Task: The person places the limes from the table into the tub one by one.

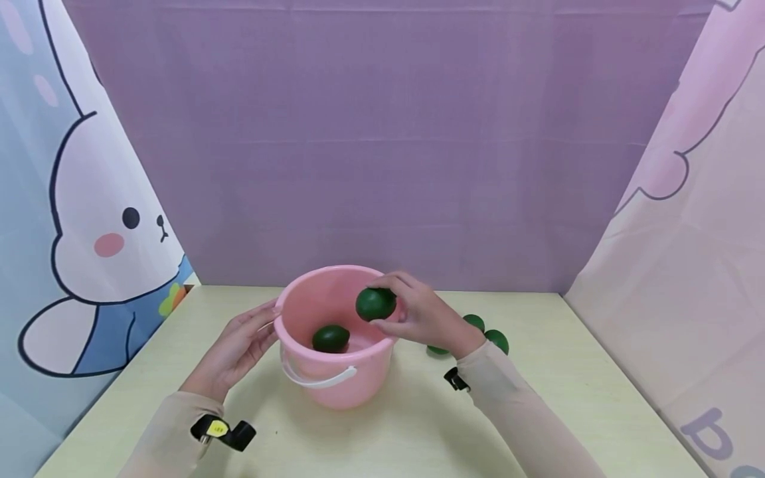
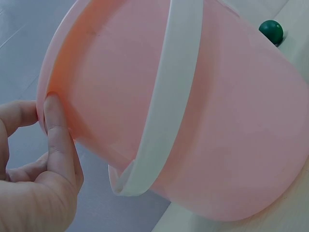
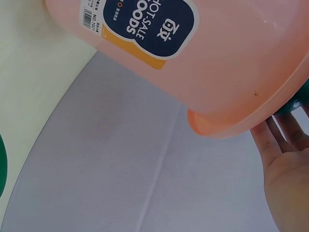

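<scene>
A pink bucket (image 1: 352, 382) stands upright on the table, its white handle (image 1: 323, 382) hanging down the near side. My left hand (image 1: 239, 345) pinches the bucket's left rim between thumb and fingers, which the left wrist view shows close up. Over the right part of the bucket's opening, my right hand (image 1: 427, 315) holds a dark green lime (image 1: 375, 304) between thumb and fingers. Another lime (image 1: 331, 338) lies inside on the bottom. From the right wrist, the held lime (image 3: 295, 101) is mostly hidden behind the rim, and the hand (image 3: 289, 181) shows below it.
Loose limes (image 1: 497, 341) lie on the table to the right of the bucket, partly hidden by my right wrist. A dark blue label (image 3: 152, 24) is on the bucket's side. A purple cloth (image 1: 382, 146) hangs behind the table (image 1: 538, 398), with printed cloths on both sides.
</scene>
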{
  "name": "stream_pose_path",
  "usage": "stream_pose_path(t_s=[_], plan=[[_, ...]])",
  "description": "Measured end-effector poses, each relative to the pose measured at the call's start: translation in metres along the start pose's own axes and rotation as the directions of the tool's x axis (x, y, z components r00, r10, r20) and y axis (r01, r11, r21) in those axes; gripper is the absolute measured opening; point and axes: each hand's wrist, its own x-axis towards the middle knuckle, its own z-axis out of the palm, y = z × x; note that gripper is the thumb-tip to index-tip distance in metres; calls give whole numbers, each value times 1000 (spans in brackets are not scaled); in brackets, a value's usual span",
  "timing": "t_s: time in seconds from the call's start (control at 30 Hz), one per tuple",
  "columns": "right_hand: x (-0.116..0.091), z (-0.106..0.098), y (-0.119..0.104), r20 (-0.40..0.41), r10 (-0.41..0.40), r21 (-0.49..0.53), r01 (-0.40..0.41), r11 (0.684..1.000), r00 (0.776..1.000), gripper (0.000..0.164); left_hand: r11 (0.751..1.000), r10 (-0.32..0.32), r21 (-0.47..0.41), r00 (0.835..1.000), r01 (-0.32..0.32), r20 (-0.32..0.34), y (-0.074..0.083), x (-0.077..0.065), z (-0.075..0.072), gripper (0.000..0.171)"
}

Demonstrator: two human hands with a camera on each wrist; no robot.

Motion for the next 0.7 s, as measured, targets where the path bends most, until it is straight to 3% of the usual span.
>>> stream_pose_path(t_s=[0.53, 0.7], plan=[[-3, 0, -2, 36, 68, -1, -68, 998, 997, 52, 1000, -1, -18, 1000, 1, 5, 1, -1, 1, 66], [-3, -1, -2, 19, 49, -8, -49, 999, 999, 52, 1000, 3, -19, 1000, -3, 6, 1, -1, 1, 66]])
